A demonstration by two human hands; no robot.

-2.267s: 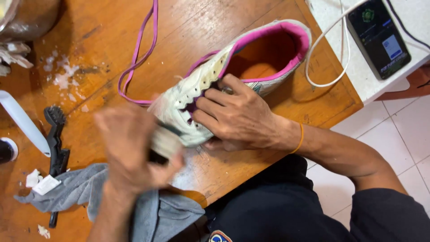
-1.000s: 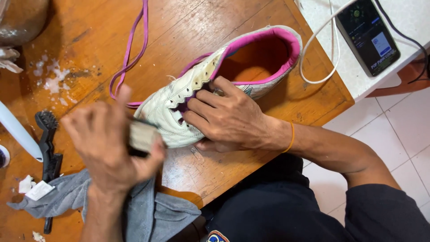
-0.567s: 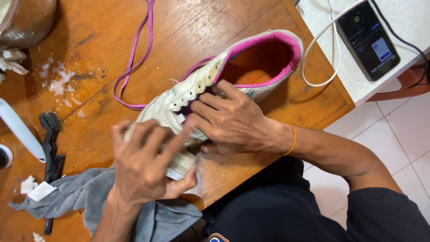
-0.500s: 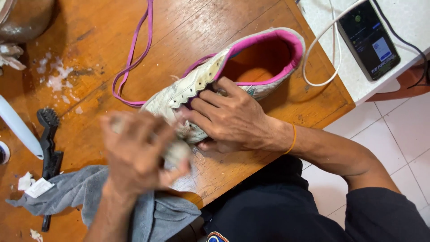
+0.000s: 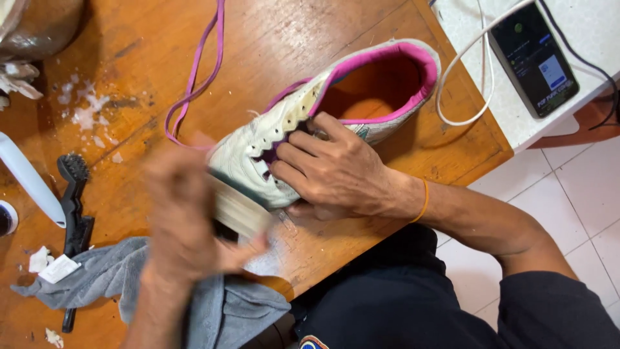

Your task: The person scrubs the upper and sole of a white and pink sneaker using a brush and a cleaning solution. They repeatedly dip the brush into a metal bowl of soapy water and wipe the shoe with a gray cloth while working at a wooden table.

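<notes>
Lying at nine o'clock on the wooden bench (image 5: pixel 116 39) are a white handle (image 5: pixel 29 178) and a black brush (image 5: pixel 74 203), with a grey cloth (image 5: pixel 97 284) draped toward seven o'clock beside scraps of white paper (image 5: pixel 55 268). Next comes the left hand (image 5: pixel 187 220), blurred, its fingers (image 5: pixel 248 245) curled shut around a pale scrubbing brush (image 5: pixel 236 207) (its edges are too smeared to read finely) that meets the toe end of the white sneaker (image 5: pixel 271 139). That shoe sits at the centre, its long axis running from the toe at seven o'clock to the pink-lined heel at two o'clock, so the toe lies just beside the left hand. The right hand (image 5: pixel 339 174) presses flat over the laces, fingers spread and gripping the upper. A pink lace (image 5: pixel 194 77) loops off at eleven o'clock; a phone (image 5: pixel 533 58) with a white cable (image 5: pixel 465 84) rests at two o'clock
</notes>
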